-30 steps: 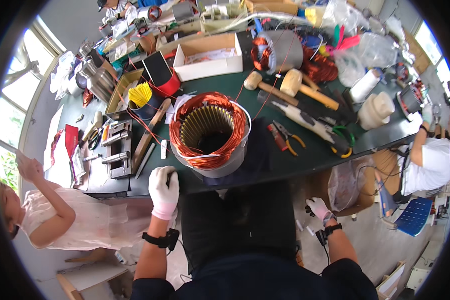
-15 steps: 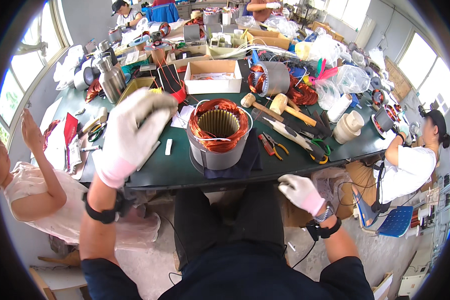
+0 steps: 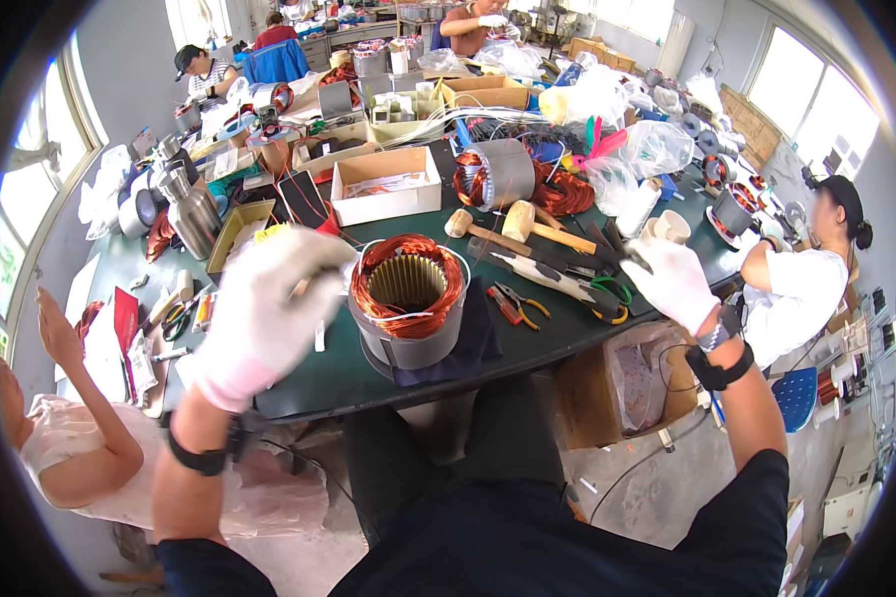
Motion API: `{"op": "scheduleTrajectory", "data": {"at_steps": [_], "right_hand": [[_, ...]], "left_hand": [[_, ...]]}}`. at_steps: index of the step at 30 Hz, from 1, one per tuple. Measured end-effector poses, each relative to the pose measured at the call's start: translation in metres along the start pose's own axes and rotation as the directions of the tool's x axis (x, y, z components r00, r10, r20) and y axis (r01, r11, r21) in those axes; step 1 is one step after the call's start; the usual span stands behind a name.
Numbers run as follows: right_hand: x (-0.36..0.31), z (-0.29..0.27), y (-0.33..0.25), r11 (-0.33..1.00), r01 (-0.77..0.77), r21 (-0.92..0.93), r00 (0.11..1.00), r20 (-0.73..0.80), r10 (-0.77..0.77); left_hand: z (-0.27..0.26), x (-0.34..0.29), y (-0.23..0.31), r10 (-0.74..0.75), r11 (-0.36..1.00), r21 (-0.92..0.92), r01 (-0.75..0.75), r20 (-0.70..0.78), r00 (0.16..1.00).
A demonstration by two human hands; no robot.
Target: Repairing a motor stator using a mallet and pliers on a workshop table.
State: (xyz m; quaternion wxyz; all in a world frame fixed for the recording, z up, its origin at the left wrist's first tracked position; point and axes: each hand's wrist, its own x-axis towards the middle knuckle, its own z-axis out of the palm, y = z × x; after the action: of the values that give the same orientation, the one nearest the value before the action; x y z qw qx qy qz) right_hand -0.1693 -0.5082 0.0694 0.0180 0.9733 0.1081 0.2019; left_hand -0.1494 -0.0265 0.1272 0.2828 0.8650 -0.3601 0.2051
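A grey motor stator (image 3: 413, 348) stands upright at the table's front edge, with a ring of copper windings (image 3: 408, 325) round its slotted bore. It rests on a dark cloth (image 3: 476, 343). My left hand (image 3: 274, 298), in a white glove with a pink cuff, is just left of the stator. Its bent fingertips are by the stator's rim, and blur hides whether they grip anything. Near the green-handled scissors (image 3: 612, 297), my gloved right hand (image 3: 669, 281) is raised over the table's right front. Its fingers are loosely bent and apart, with nothing visible in them.
Pliers (image 3: 521, 306), two mallets (image 3: 520, 221) and a white-and-black tool (image 3: 538, 271) lie right of the stator. Behind it are an open white box (image 3: 386, 189) and another wound stator (image 3: 503, 171). A steel bottle (image 3: 191, 217) stands left. Co-workers sit on both sides.
My right hand has risen from beside the table's front edge to above its right side. My left hand has dropped slightly, its fingers more curled. The whole view has shifted.
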Motion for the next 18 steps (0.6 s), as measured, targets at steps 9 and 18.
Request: {"op": "scheduleTrajectory", "data": {"at_steps": [9, 18], "right_hand": [[0.022, 0.074, -0.188, 0.784, 0.469, 0.406, 0.856, -0.428, -0.291], [0.018, 0.094, -0.191, 0.71, 0.403, 0.578, 0.889, -0.433, -0.151]], "left_hand": [[0.09, -0.018, -0.048, 0.25, 0.956, 0.089, -0.279, 0.251, 0.935], [0.099, -0.028, -0.05, 0.299, 0.892, 0.267, -0.365, 0.256, 0.919]]}}
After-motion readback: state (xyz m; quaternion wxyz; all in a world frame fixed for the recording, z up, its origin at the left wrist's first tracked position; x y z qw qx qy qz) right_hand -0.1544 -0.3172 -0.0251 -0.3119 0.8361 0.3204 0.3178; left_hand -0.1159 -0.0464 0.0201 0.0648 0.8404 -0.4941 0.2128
